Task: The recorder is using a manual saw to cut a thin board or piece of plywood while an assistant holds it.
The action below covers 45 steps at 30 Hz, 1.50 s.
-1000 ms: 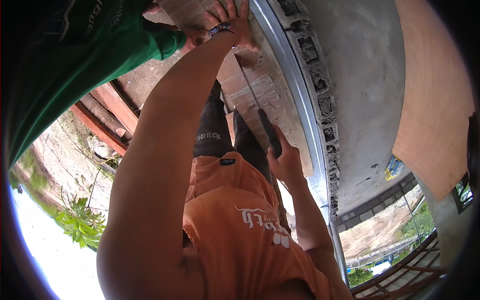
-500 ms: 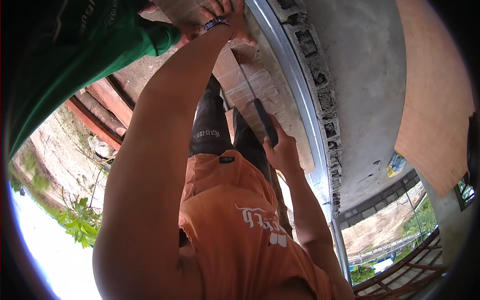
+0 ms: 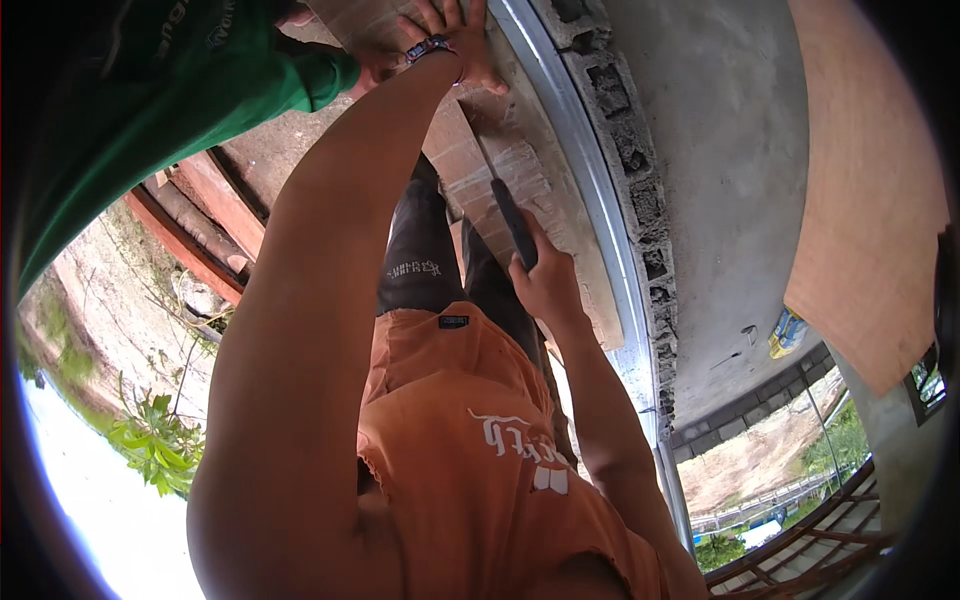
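My left hand (image 3: pixel 458 50), with a banded watch at the wrist, lies with fingers spread flat on a scuffed wooden board (image 3: pixel 560 240). My right hand (image 3: pixel 540 280) grips the long dark handle (image 3: pixel 512 210) of a thin-bladed tool. Its blade (image 3: pixel 487 162) runs up along a straight line in the board toward my left hand; the far tip is too indistinct to make out. Beside my left wrist, a co-worker's hand (image 3: pixel 370 75) is on or near the board, partly hidden by my forearm.
The co-worker's green shirt (image 3: pixel 160 110) fills the upper left. A silvery metal rail (image 3: pixel 600 170) and rough hollow blocks (image 3: pixel 635 150) border the board on the right, with grey concrete (image 3: pixel 730 180) and a plywood sheet (image 3: pixel 860 180) beyond. Reddish beams (image 3: pixel 185 240) lie at left.
My right hand and the dark handle have moved up the board, away from my body, shortening the visible blade. My left hand has shifted slightly upward since a second ago and stays spread.
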Each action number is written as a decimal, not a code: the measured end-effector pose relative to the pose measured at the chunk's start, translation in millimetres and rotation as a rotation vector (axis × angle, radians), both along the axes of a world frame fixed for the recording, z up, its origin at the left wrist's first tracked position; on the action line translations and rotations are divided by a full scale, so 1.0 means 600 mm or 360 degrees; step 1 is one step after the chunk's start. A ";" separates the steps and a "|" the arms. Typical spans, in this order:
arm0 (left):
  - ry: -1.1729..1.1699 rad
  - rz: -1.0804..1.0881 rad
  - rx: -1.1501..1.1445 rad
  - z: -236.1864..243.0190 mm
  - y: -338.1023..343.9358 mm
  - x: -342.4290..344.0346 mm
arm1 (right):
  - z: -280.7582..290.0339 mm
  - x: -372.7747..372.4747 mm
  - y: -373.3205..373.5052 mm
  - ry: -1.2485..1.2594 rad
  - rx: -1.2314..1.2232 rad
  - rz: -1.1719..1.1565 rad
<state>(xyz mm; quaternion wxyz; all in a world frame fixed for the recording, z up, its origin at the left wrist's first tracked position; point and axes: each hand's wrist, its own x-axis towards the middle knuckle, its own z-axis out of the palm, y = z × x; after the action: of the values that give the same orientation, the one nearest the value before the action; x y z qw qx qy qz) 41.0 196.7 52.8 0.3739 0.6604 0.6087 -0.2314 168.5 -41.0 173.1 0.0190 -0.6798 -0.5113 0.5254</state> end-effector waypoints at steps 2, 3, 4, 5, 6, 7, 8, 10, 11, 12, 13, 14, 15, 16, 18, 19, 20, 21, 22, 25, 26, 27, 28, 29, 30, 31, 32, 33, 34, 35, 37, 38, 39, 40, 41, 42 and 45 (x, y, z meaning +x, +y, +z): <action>-0.0082 0.0117 0.0694 -0.095 -0.039 0.028 | -0.047 -0.041 0.089 -0.0052 0.0012 -0.0013; -0.0116 0.0089 0.0692 -0.079 -0.026 0.033 | -0.045 -0.035 0.085 -0.0079 0.0011 -0.0048; -0.0083 0.0019 0.0340 -0.020 -0.005 0.016 | -0.025 -0.025 0.067 -0.0060 -0.0048 -0.0066; -0.0033 -0.0025 -0.0032 0.035 -0.003 -0.006 | 0.019 -0.014 0.032 -0.0024 -0.0127 -0.0058; -0.0001 -0.0002 -0.0073 0.058 0.000 -0.021 | 0.061 0.010 -0.021 -0.0017 -0.0132 -0.0030; 0.0005 0.0037 -0.0060 0.056 0.009 -0.030 | 0.101 0.041 -0.069 -0.0027 -0.0119 -0.0014; 0.0007 0.0057 -0.0031 0.053 0.006 -0.041 | 0.148 0.065 -0.101 0.0066 -0.0185 -0.0063; -0.0029 0.0046 -0.0009 0.046 0.002 -0.038 | 0.198 0.085 -0.115 0.0024 -0.0161 -0.0049; -0.0037 0.0074 0.0000 0.043 -0.006 -0.042 | 0.196 0.084 -0.117 0.0049 -0.0021 0.0023; -0.0036 0.0108 0.0010 0.043 -0.009 -0.050 | 0.154 0.074 -0.108 0.0067 -0.0085 0.0003; -0.0061 0.0095 -0.0002 0.047 -0.011 -0.039 | 0.105 0.048 -0.075 0.0047 -0.0162 -0.0041; -0.0127 0.0079 0.0016 0.047 -0.005 -0.020 | 0.033 0.020 -0.033 -0.0001 -0.0058 0.0062; -0.0181 0.0062 0.0043 0.042 0.002 -0.002 | -0.028 -0.010 0.017 -0.0014 0.0109 0.0025; -0.0187 0.0038 0.0042 0.032 -0.001 0.009 | -0.053 -0.029 0.061 -0.0066 0.0072 0.0030; -0.0134 0.0042 0.0032 0.008 -0.004 0.006 | -0.055 -0.044 0.084 -0.0114 0.0043 0.0024; -0.0132 0.0056 0.0030 0.016 -0.004 0.000 | -0.029 -0.033 0.058 -0.0084 -0.0062 0.0003; -0.0106 0.0053 0.0006 0.034 -0.008 -0.010 | 0.008 -0.017 0.023 -0.0050 -0.0172 -0.0010; -0.0062 0.0064 0.0000 0.042 -0.002 -0.028 | 0.053 0.010 -0.027 0.0005 -0.0157 0.0003; -0.0055 0.0088 0.0011 0.039 0.010 -0.034 | 0.097 0.048 -0.077 -0.0013 -0.0254 -0.0013; 0.0004 0.0027 0.0034 0.038 -0.002 -0.037 | 0.207 0.100 -0.125 0.0042 -0.0157 -0.0058; 0.0002 0.0081 0.0040 0.030 -0.005 -0.043 | 0.184 0.093 -0.112 0.0053 -0.0146 -0.0053; -0.0021 0.0125 0.0039 0.027 -0.005 -0.039 | 0.148 0.077 -0.091 0.0055 -0.0161 -0.0044; -0.0050 0.0064 -0.0012 0.042 0.002 -0.032 | 0.110 0.060 -0.073 0.0055 -0.0192 -0.0040; -0.0077 0.0030 -0.0015 0.048 0.010 -0.012 | 0.039 0.033 -0.035 0.0023 -0.0130 0.0002; -0.0093 -0.0007 0.0014 0.049 0.011 0.010 | -0.025 0.003 0.017 -0.0020 -0.0066 -0.0015; -0.0088 -0.0026 0.0032 0.051 0.002 0.022 | -0.043 -0.011 0.036 -0.0056 -0.0050 -0.0004; -0.0115 -0.0002 -0.0013 0.040 0.004 0.021 | -0.055 -0.021 0.059 -0.0099 -0.0004 -0.0001; -0.0118 -0.0010 0.0001 0.032 0.014 0.012 | -0.048 -0.019 0.067 -0.0102 0.0010 -0.0009; -0.0043 0.0023 -0.0016 0.035 0.006 -0.003 | -0.012 -0.014 0.046 -0.0055 -0.0148 -0.0006; 0.0029 0.0053 -0.0034 0.038 -0.004 -0.010 | 0.029 -0.005 0.014 -0.0012 -0.0307 -0.0005; 0.0041 0.0092 -0.0041 0.035 0.018 -0.026 | 0.111 0.053 -0.092 0.0003 -0.0259 -0.0052; 0.0028 0.0084 -0.0044 0.038 0.015 -0.033 | 0.166 0.074 -0.104 -0.0014 -0.0369 -0.0083; -0.0003 0.0056 -0.0042 0.044 0.017 -0.025 | 0.204 0.086 -0.100 -0.0048 -0.0474 -0.0135; -0.0003 0.0047 -0.0060 0.060 0.019 -0.025 | 0.204 0.085 -0.105 -0.0044 -0.0487 -0.0135; 0.0009 0.0052 -0.0071 0.063 0.009 -0.027 | 0.197 0.083 -0.106 0.0030 -0.0319 -0.0091; 0.0019 0.0039 -0.0085 0.065 0.013 -0.029 | 0.182 0.079 -0.095 0.0086 -0.0132 -0.0043; -0.0056 -0.0046 -0.0079 0.059 0.012 0.007 | -0.006 0.018 0.009 -0.0098 -0.0151 0.0028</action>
<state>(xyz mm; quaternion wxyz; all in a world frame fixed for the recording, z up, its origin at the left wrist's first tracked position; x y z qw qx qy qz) 45.0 204.1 88.2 0.3974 0.6635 0.5866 -0.2401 179.2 -35.6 169.7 -0.0336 -0.6912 -0.4921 0.5282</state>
